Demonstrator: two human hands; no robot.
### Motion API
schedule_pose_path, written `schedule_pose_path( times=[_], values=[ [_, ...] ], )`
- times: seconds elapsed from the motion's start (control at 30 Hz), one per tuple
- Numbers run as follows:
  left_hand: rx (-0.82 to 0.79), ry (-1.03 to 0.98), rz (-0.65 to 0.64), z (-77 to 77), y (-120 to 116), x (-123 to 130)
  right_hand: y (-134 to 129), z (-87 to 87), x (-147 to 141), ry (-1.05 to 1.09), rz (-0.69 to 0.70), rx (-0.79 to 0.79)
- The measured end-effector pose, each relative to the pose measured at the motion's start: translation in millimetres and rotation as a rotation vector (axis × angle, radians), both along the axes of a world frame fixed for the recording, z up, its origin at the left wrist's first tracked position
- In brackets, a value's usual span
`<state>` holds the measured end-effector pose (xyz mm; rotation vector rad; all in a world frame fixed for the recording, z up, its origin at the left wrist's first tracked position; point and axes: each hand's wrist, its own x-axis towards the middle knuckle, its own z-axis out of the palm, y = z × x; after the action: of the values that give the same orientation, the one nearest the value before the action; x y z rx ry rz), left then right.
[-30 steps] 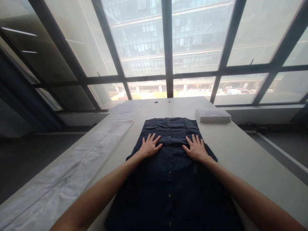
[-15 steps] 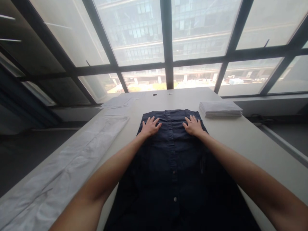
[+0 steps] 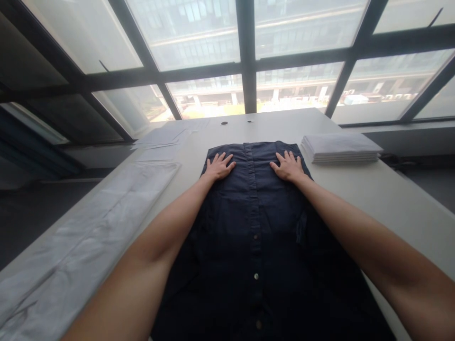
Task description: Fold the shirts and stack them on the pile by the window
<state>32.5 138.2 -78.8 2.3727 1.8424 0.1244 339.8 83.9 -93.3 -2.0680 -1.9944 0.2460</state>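
Note:
A dark navy button-front garment, shirt-like [image 3: 231, 213], lies flat on the white table [image 3: 284, 124], its button strip running down the middle. Several buttons show along that strip. My left hand [image 3: 219, 167] rests on the garment's far left part, fingers spread. On the far right part lies my right hand [image 3: 288, 166], palm down with its fingers apart. Neither hand grips the cloth. The near end of the garment is very dark and runs out of view at the bottom.
White cloth in clear plastic wrapping [image 3: 95, 232] stretches along the table's left side. Behind it are white sheets [image 3: 159, 137]. A stack of folded white pieces [image 3: 343, 146] sits at the right. Large windows with dark frames [image 3: 246, 57] rise beyond the table.
The view has tipped downward and come slightly closer, so the table and garment show more. Both hands stay flat on the garment at nearly the same spots.

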Motion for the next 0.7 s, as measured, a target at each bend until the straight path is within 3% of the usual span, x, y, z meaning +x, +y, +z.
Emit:
schedule_pose_path(
  times=[0.1,0.2,0.33,0.43,0.57,0.7],
  values=[
    [0.054,-0.057,0.026,10.3,-13.0,5.0,-8.0,12.2,2.3,0.059,-0.004,0.13],
    [0.066,-0.029,-0.05,24.3,-47.3,2.7,-33.2,34.9,3.1,0.093,-0.031,0.266],
    [0.038,-0.028,-0.268,46.0,-119.1,-23.8,-93.3,60.9,-1.9,0.08,0.023,0.083],
    [0.145,-0.117,-0.229,56.0,-179.4,-51.7,-144.1,63.9,-6.2,-0.013,0.032,-0.063],
    [0.237,-0.064,0.002,45.1,-249.8,-71.0,-190.3,56.4,-6.4,-0.103,-0.012,-0.232],
    [0.204,-0.035,0.096,21.9,-289.3,-65.0,-207.1,57.9,-4.5,-0.052,-0.04,-0.26]
  ],
)
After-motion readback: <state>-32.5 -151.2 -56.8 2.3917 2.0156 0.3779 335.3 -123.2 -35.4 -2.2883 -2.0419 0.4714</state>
